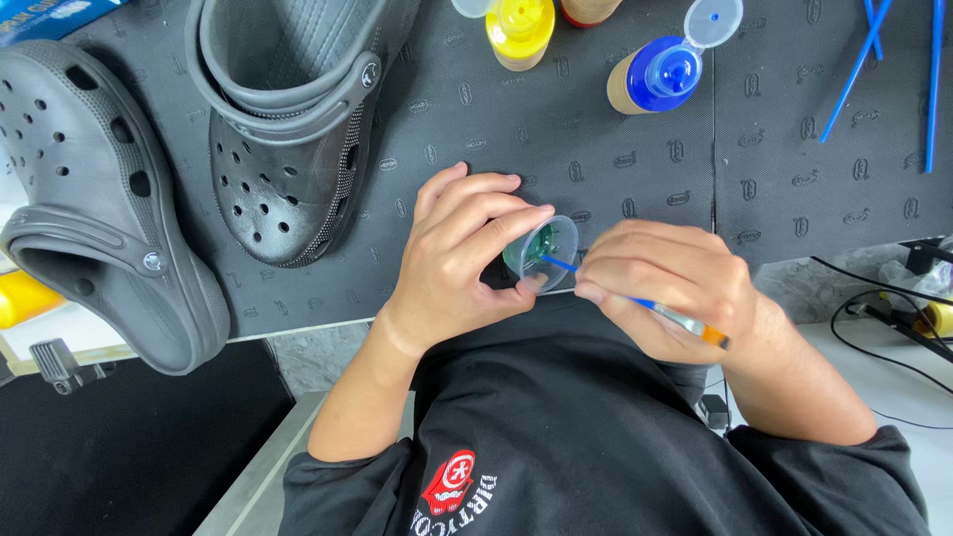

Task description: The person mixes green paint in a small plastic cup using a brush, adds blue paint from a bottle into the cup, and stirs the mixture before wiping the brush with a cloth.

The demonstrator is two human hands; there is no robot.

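Paintbrush (635, 301) between right fingers (620, 276)

Brush tip (548, 260) inside the small cup (552, 248), two paint bottles (520, 28) cut off by the top edge.

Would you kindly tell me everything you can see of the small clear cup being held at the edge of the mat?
The small clear cup looks like thin see-through plastic, round, with green paint inside. It is tilted, its open mouth turned toward the right hand. The left hand holds it, fingers wrapped over its top and thumb beneath, just above the near edge of the dark embossed mat. A thin brush with a blue and orange handle, pinched in the right hand, reaches into it.
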